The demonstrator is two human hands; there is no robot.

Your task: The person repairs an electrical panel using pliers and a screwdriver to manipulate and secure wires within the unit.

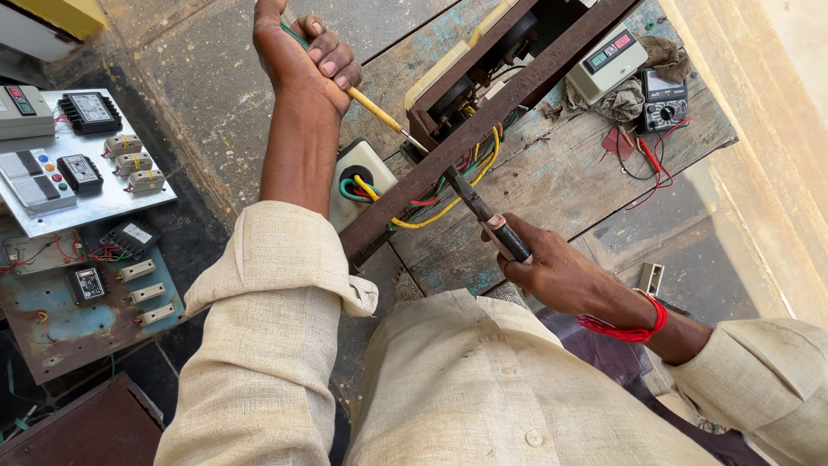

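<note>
Screwdriver [379, 110] with yellow shaft is clamped in my left hand [302, 56], its tip at the wired panel [483, 129] on the counter [569, 190]. My right hand [552, 272] grips pliers [483, 207] near the wires. I judge fastening is underway; next needs steady turning.
</note>
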